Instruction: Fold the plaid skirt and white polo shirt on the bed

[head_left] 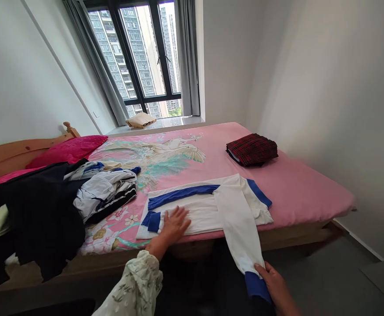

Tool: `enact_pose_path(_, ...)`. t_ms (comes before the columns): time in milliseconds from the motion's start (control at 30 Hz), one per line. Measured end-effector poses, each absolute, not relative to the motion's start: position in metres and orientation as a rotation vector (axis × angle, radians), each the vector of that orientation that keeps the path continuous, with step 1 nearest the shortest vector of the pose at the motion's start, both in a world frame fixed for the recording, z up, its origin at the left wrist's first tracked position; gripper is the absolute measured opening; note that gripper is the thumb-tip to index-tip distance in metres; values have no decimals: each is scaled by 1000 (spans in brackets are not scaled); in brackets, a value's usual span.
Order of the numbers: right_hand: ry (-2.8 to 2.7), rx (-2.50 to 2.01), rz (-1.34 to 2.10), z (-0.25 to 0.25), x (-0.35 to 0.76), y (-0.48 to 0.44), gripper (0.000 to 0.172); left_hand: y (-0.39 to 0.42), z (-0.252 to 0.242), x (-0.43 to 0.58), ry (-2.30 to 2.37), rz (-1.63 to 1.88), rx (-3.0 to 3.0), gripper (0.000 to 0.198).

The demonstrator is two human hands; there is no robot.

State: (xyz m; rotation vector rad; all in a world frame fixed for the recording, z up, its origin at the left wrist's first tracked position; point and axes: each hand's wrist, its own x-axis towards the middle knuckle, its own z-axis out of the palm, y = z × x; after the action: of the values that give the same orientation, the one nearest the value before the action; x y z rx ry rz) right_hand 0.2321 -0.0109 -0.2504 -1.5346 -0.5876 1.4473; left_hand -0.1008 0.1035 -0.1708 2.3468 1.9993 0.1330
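A white long-sleeved top (201,210) with blue cuffs, a blue stripe and a blue hem lies partly folded at the bed's near edge. My left hand (176,224) rests flat on it, fingers spread, close to one blue cuff (154,222) that lies folded in. The other sleeve (239,228) hangs over the bed edge toward me. Near its blue cuff, my right hand (272,281) pinches the sleeve end between thumb and fingers.
A pink floral sheet covers the bed (297,197). Rumpled clothes (106,188) and black garments (43,210) lie left. Folded red plaid cloth (253,149) sits at the right, a magenta pillow (69,149) by the wooden headboard (20,151). Beige folded cloth (141,120) lies on the windowsill.
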Motion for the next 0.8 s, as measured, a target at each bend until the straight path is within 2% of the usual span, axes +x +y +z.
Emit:
enact_pose_path(200, -528, -1491, 1492, -254, 231, -7, 46, 118, -140, -165, 2403, 74, 2059, 41)
enact_pose_path(433, -544, -1483, 1509, -258, 232, -9, 47, 125, -130, -180, 2301, 3, 2114, 26)
enact_pose_path(633, -579, -1486, 1491, -258, 232, -8, 44, 119, -127, -189, 2276, 111, 2171, 30)
enact_pose_path(800, -598, -1469, 1467, -254, 231, -8, 42, 106, -146, -163, 2219, 272, 2370, 42)
